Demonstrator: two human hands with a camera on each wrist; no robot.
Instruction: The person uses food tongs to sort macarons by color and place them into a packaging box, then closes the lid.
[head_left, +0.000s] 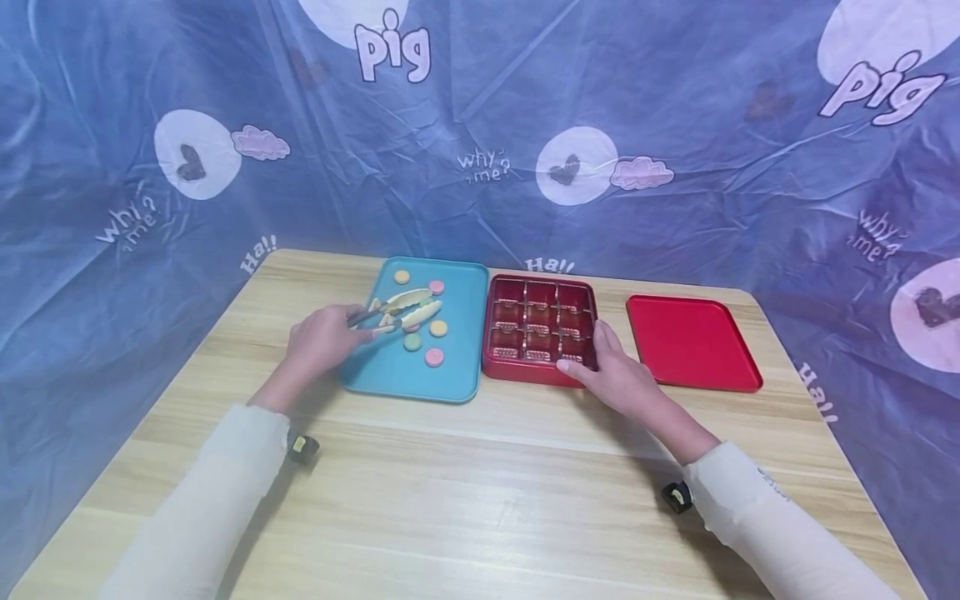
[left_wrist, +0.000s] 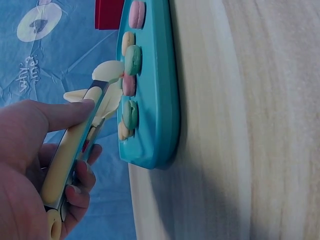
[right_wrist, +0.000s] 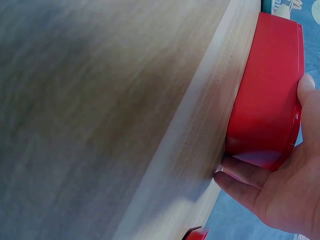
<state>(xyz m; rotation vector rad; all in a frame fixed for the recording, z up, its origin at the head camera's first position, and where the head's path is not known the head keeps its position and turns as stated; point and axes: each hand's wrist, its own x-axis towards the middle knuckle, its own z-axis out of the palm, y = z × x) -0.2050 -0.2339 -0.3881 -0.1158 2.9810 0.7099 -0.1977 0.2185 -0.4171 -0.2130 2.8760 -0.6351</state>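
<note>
My left hand holds a pair of cream-coloured tongs by the handles, over the blue tray. In the left wrist view the thumb lies along one tong handle and the fingers curl round the other side. The tong tips stand apart, close to a green macaron and a pink macaron; whether they touch one, I cannot tell. My right hand grips the near right corner of a red box, thumb at the rim, fingers against its side. A clear divided insert with several compartments sits inside.
Several pink, yellow and green macarons lie spread on the tray, among them a yellow macaron at the back. A red lid lies flat right of the box. A printed blue cloth hangs behind the wooden table.
</note>
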